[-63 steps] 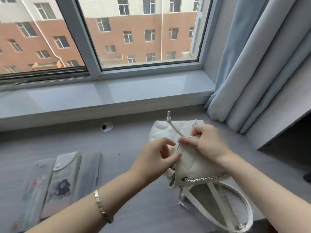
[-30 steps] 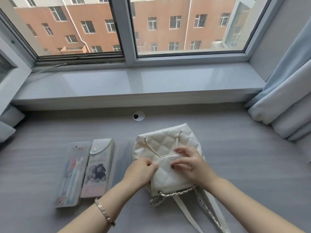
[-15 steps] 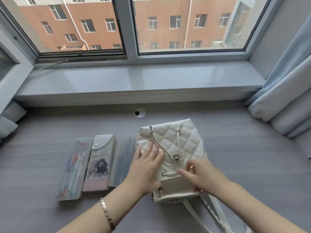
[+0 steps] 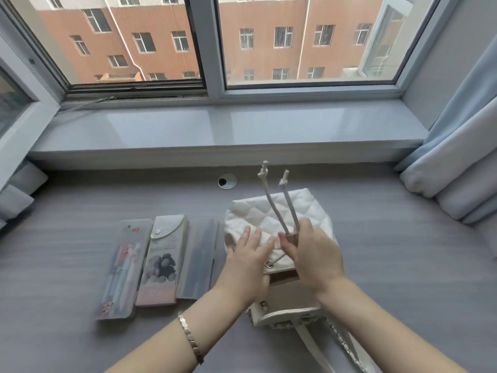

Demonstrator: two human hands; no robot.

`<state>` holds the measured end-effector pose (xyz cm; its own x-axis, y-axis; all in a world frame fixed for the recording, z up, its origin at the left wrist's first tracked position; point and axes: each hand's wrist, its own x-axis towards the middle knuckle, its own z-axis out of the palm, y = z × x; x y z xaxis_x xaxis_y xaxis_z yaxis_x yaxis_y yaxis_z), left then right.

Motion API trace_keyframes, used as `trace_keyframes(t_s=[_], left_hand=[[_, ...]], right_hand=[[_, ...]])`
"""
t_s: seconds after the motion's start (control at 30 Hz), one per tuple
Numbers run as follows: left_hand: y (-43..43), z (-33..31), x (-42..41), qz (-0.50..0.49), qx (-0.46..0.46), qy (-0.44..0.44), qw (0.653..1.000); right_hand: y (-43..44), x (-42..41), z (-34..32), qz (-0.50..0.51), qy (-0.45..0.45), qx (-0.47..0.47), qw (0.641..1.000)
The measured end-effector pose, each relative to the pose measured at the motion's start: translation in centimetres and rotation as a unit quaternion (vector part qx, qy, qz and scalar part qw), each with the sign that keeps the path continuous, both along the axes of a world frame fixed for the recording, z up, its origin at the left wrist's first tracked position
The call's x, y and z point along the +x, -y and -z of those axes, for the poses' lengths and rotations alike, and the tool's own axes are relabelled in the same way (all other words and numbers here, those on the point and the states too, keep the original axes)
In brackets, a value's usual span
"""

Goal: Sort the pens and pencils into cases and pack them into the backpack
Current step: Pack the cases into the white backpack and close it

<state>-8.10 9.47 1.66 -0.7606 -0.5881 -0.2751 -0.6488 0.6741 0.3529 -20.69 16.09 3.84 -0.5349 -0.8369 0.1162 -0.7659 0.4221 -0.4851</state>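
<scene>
Status: the white quilted backpack [image 4: 271,214] lies on the grey bench [image 4: 403,265], centre-right, base end nearest us.

Left hand [image 4: 248,262]: grip open, fingers straight and spread, pressing flat on the quilted front.

Right hand [image 4: 316,254]: grip closed in a pinch, thumb against fingers, on the two drawstring cords [image 4: 273,205] at their base, where a small brown piece [image 4: 292,236] sits. The cords run up and away from the pinch, with their knotted ends in the air over the bag's far edge.

Between the hands we see a metal eyelet [image 4: 269,264] and a strip of tan lining. We cannot tell what is inside the bag. A chain strap [image 4: 347,343] trails off toward the bottom edge.

Three cases lie side by side just left of the backpack, long sides parallel:
- The clear case [image 4: 122,267], leftmost, is closed, with pastel pens [image 4: 126,262] visible through the lid.
- The flap case [image 4: 161,259], in the middle, has its snap flap shut and a printed front. Its contents are hidden.
- The frosted case [image 4: 199,254], nearest the bag, is closed. We see only dim dark shapes inside and cannot tell what they are.

All three cases sit outside the backpack.

There is a bracelet [image 4: 191,337] on the left wrist. A round cable grommet [image 4: 227,181] sits in the bench behind the bag, with the windowsill [image 4: 215,127] beyond it and a curtain [image 4: 457,157] far right.
</scene>
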Motion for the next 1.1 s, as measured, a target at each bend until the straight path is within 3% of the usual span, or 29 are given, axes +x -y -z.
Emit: trace_keyframes(t_s=[0.1,0.3,0.4,0.47,0.53,0.57,0.63,0.7,0.77,0.87,0.9,0.97,1.03,1.1], left_hand=[[0.4,-0.2,0.2,-0.001,0.028,-0.025,0.999],[1.1,0.2,0.7,0.022,0.048,-0.017,0.998],[1.1,0.6,1.2,0.066,0.029,0.024,0.997],[0.9,0.8,1.5,0.081,-0.012,0.035,0.996],[0.6,0.9,1.7,0.080,-0.051,0.031,0.995],[0.5,0.9,1.6,0.074,-0.068,0.022,0.995],[0.7,0.8,1.2,0.052,-0.098,-0.024,0.994],[1.2,-0.1,0.5,0.013,-0.099,-0.096,0.990],[1.8,-1.1,-0.3,-0.013,-0.094,-0.130,0.987],[2.9,-2.6,-1.4,-0.078,-0.051,-0.164,0.982],[3.4,-3.1,-1.9,-0.110,-0.035,-0.173,0.978],[4.4,-3.9,-2.7,-0.143,-0.015,-0.175,0.974],[5.2,-4.6,-3.4,-0.145,0.002,-0.160,0.976],[6.1,-5.1,-3.9,-0.162,0.010,-0.146,0.976]], right_hand=[[2.6,-1.1,-2.7,0.002,0.101,-0.097,0.990],[8.5,-2.3,-7.3,-0.007,0.162,-0.149,0.975],[9.0,-2.4,-5.5,0.000,0.181,-0.079,0.980],[7.9,-2.3,-3.3,0.010,0.193,0.046,0.980],[6.0,-2.2,-1.8,0.037,0.133,0.163,0.977],[4.9,-2.0,-1.4,0.050,0.080,0.176,0.980],[2.4,-0.8,-1.1,0.008,0.008,0.069,0.998],[0.2,0.7,-1.2,-0.101,0.009,-0.054,0.993],[-1.1,1.4,-1.8,-0.181,-0.031,-0.085,0.979],[-0.9,1.2,-2.7,-0.192,-0.093,-0.111,0.971],[-0.6,1.2,-2.8,-0.195,-0.099,-0.091,0.972],[0.1,1.0,-2.5,-0.211,-0.092,0.065,0.971],[0.8,0.9,-1.5,-0.231,-0.103,0.248,0.935],[1.4,0.9,-1.3,-0.267,-0.148,0.309,0.901]])
